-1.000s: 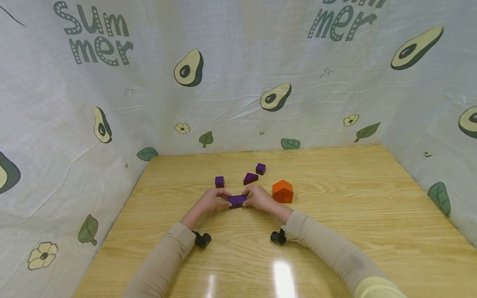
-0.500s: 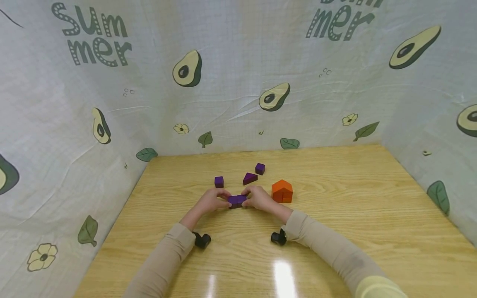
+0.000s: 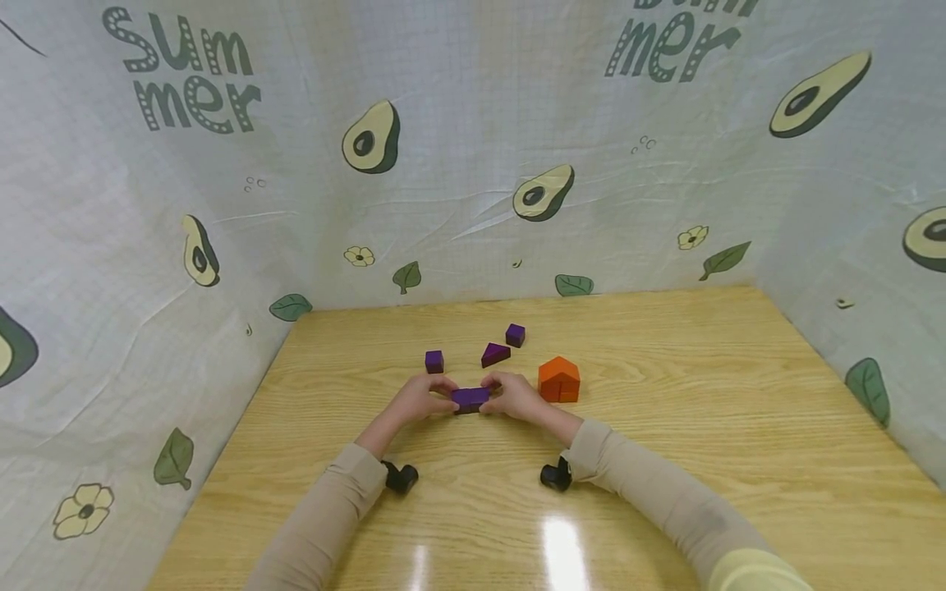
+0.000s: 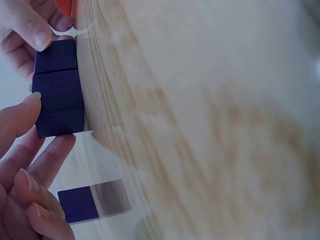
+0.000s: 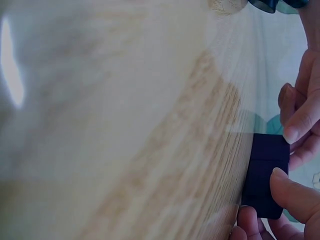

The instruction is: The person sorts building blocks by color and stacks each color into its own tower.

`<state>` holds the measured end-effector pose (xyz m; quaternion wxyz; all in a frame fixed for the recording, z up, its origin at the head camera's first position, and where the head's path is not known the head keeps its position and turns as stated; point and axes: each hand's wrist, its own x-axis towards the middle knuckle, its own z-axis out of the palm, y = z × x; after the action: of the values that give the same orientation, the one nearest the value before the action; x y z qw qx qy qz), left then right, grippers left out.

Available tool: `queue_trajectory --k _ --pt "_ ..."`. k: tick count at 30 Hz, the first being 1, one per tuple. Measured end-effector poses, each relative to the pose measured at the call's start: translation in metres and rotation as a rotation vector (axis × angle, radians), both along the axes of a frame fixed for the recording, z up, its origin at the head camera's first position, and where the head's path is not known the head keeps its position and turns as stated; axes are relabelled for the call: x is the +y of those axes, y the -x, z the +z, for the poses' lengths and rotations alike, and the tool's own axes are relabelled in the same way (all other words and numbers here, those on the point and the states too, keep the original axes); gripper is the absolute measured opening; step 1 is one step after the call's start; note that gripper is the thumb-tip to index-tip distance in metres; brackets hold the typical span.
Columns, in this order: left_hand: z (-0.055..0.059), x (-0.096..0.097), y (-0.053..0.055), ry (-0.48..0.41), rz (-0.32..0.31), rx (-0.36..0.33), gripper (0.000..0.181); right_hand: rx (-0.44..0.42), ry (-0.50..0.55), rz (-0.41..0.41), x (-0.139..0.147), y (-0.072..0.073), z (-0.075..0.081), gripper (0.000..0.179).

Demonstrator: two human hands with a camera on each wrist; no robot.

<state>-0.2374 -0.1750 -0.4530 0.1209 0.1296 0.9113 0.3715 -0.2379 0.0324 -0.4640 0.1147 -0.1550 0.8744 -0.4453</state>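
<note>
In the head view, a short row of purple blocks (image 3: 470, 399) lies at the middle of the table, its pieces side by side. My left hand (image 3: 421, 400) pinches the row's left end between thumb and fingers. At the opposite end, my right hand (image 3: 513, 396) grips it the same way. The left wrist view shows seams between the dark purple pieces (image 4: 59, 90), with the left thumb on the near face. The right wrist view has the right thumb (image 5: 295, 197) against that face, and fingers curl around the end.
Behind the hands lie a purple cube (image 3: 434, 361), a purple triangular block (image 3: 495, 354) and another purple cube (image 3: 516, 335). An orange house-shaped group of blocks (image 3: 559, 380) stands right of the right hand. A printed cloth (image 3: 458, 222) borders the wooden table (image 3: 665, 369).
Both hands keep hold of the purple row. The right hand has shifted very slightly, and the right block's top now looks a little straighter. The other blocks stay put.
</note>
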Motion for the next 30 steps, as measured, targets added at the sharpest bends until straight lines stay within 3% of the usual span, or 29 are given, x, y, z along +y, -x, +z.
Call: queue_trajectory --k 22,30 --pt "-0.0011 -0.0011 -0.0007 0.007 -0.006 -0.004 0.027 -0.003 -0.023 -0.027 -0.0016 0.0004 -0.0024 0.032" --pt "0.0025 -0.003 -0.0027 0.018 -0.026 -0.018 0.045 -0.001 -0.039 -0.029 -0.0019 0.0012 -0.0023 0.031"
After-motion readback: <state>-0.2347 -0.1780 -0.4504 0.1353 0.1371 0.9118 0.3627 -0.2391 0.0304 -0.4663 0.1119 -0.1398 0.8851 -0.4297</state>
